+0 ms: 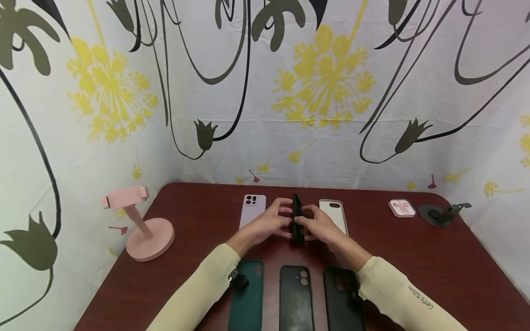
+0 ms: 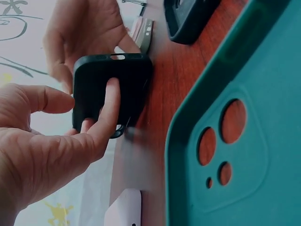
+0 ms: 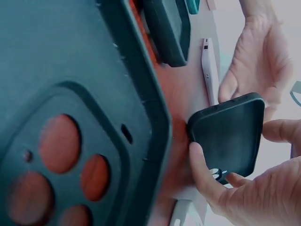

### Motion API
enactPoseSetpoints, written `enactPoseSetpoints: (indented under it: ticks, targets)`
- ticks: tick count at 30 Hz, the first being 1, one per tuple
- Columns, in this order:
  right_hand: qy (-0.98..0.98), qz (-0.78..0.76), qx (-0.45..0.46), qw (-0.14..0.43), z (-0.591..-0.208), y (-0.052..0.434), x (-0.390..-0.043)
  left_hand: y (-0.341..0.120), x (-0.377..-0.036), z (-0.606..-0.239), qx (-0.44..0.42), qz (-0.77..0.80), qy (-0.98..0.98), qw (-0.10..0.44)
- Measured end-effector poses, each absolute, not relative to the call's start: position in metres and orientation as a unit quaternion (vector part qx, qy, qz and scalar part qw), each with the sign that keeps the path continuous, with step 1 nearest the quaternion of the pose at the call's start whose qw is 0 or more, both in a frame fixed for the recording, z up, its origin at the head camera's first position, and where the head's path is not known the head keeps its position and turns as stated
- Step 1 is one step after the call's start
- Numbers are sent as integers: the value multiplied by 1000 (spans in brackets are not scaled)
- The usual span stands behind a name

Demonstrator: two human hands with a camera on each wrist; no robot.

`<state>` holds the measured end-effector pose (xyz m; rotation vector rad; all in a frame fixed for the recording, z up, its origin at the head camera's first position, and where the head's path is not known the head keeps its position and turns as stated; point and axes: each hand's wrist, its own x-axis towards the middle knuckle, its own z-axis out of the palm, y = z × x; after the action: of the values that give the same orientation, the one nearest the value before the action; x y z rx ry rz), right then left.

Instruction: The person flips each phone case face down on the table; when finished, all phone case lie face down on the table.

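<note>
Both hands hold a black phone case (image 1: 296, 220) on edge over the middle of the table. My left hand (image 1: 269, 223) is at its left side, with the thumb at an edge and a finger pressed on the face. From the right, my right hand (image 1: 323, 225) grips the case by its edges. In the right wrist view, the hollow inside of the case and its camera cutouts near the lower end show. A lilac phone (image 1: 251, 210), or phone case, lies just left of the left hand. Beside the right hand lies a whitish phone case (image 1: 333, 214).
Nearer the front lie a teal phone case (image 1: 247, 301) and two dark cases, one in the middle (image 1: 296, 301) and one at right (image 1: 341, 305). A pink phone stand (image 1: 151, 239) stands left. At right are a small pink-and-white box (image 1: 402, 208) and a black mount (image 1: 440, 215).
</note>
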<state>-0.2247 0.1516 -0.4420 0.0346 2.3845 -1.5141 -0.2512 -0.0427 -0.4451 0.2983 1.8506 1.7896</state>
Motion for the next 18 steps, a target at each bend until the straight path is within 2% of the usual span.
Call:
enactPoseSetpoints:
  ticks: [9,18]
  targets:
    - [799,-575,16,175,-437,156,-227,-36,-251,-452,124,655,684,296]
    - [789,-590,4,169,-439,159,-227,-32,-249,-458,117,642,699,293]
